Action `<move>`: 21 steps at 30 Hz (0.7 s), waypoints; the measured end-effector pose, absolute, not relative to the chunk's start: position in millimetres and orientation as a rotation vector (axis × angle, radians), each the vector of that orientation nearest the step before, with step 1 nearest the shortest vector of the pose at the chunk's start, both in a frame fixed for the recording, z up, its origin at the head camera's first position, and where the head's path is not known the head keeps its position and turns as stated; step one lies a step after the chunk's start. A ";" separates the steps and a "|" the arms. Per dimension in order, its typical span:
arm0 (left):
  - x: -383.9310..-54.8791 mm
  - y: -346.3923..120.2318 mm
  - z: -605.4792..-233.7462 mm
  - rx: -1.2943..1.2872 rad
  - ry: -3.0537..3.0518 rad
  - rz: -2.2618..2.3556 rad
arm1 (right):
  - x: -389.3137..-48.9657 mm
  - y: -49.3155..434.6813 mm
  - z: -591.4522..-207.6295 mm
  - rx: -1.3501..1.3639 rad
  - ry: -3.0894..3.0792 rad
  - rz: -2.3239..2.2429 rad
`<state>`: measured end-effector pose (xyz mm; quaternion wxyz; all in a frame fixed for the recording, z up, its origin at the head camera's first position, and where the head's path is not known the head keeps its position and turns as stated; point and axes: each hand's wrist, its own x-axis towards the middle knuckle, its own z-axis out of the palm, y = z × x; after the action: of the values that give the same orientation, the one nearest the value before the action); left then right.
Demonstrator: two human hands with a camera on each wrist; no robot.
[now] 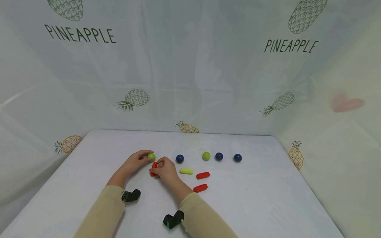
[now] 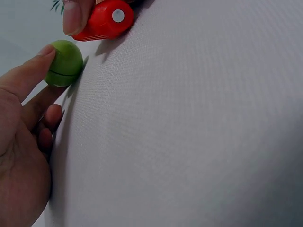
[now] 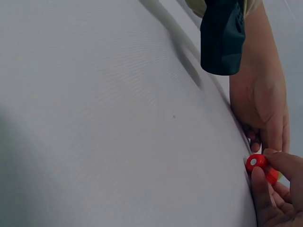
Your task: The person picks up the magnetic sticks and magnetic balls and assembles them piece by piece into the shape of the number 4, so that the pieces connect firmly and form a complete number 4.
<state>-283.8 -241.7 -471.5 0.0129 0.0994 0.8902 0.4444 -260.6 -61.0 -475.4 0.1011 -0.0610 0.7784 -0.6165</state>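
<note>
Between thumb and fingers, my left hand (image 1: 135, 162) pinches a green ball (image 1: 151, 157) on the white table. The left wrist view shows a dark seam around this green ball (image 2: 66, 64). Just to its right, my right hand (image 1: 167, 172) pinches a short red rod (image 1: 153, 169), one end of which points towards the ball. A pale round spot marks the near end of the red rod (image 2: 109, 20). In the right wrist view, thumb and finger grip the red rod (image 3: 256, 163), and the ball is mostly hidden behind it.
Right of my hands lie a dark blue ball (image 1: 180, 159), another green ball (image 1: 206, 156) and two more blue balls (image 1: 219, 156). Nearer me are a yellow-green rod (image 1: 186, 171) and two red rods (image 1: 203, 175). A pineapple-print cloth (image 1: 184, 66) hangs behind the table (image 1: 253, 198).
</note>
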 end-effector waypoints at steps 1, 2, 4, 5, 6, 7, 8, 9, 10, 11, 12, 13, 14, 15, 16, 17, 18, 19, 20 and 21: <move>-283.6 -241.8 -471.7 0.307 2.773 1.383 | -261.0 -60.9 -475.5 -0.182 2.298 -1.818; -283.4 -241.8 -471.9 0.304 2.772 1.383 | -261.4 -61.0 -475.4 -0.179 2.294 -1.815; -282.7 -241.9 -472.0 0.297 2.770 1.378 | -262.3 -60.9 -475.5 -0.177 2.295 -1.805; -282.5 -241.8 -471.9 0.297 2.769 1.380 | -262.7 -60.8 -475.5 -0.175 2.296 -1.801; -282.5 -241.8 -472.1 0.296 2.770 1.377 | -263.2 -60.7 -475.4 -0.175 2.300 -1.795; -282.5 -241.6 -472.4 0.297 2.770 1.376 | -263.5 -60.5 -475.3 -0.174 2.301 -1.791; -282.7 -241.5 -472.6 0.299 2.773 1.375 | -263.6 -60.3 -475.2 -0.171 2.299 -1.791; -282.8 -241.5 -472.7 0.299 2.775 1.374 | -263.7 -60.0 -475.2 -0.180 2.306 -1.785; -283.1 -241.5 -473.0 0.299 2.777 1.374 | -263.7 -59.7 -475.2 -0.186 2.303 -1.788; -283.3 -241.5 -473.2 0.298 2.778 1.375 | -263.7 -59.3 -475.3 -0.193 2.303 -1.789; -283.5 -241.4 -473.5 0.295 2.780 1.375 | -263.7 -59.0 -475.5 -0.196 2.299 -1.792; -283.6 -241.3 -473.8 0.293 2.779 1.378 | -263.8 -58.6 -475.6 -0.199 2.296 -1.792; -283.8 -241.3 -474.2 0.290 2.778 1.380 | -263.8 -58.3 -475.8 -0.202 2.294 -1.791; -283.9 -241.3 -474.5 0.292 2.778 1.377 | -263.8 -57.7 -475.8 -0.205 2.288 -1.790; -284.1 -241.1 -474.9 0.287 2.778 1.377 | -263.9 -57.2 -475.9 -0.199 2.276 -1.793; -284.2 -241.0 -475.1 0.281 2.775 1.381 | -264.0 -56.6 -475.9 -0.199 2.269 -1.792; -284.2 -241.0 -475.3 0.275 2.774 1.384 | -264.1 -56.0 -475.7 -0.201 2.258 -1.792; -284.0 -240.7 -475.2 0.281 2.774 1.380 | -264.2 -55.2 -475.4 -0.208 2.253 -1.786; -283.7 -240.5 -475.1 0.282 2.773 1.381 | -264.3 -54.4 -475.2 -0.217 2.250 -1.778; -283.3 -240.3 -474.8 0.281 2.770 1.388 | -264.4 -53.5 -474.9 -0.227 2.245 -1.771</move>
<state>-283.3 -240.3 -474.8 0.0152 0.0903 0.8903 0.4461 -264.4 -53.5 -474.9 0.1361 -0.0783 0.7755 -0.6115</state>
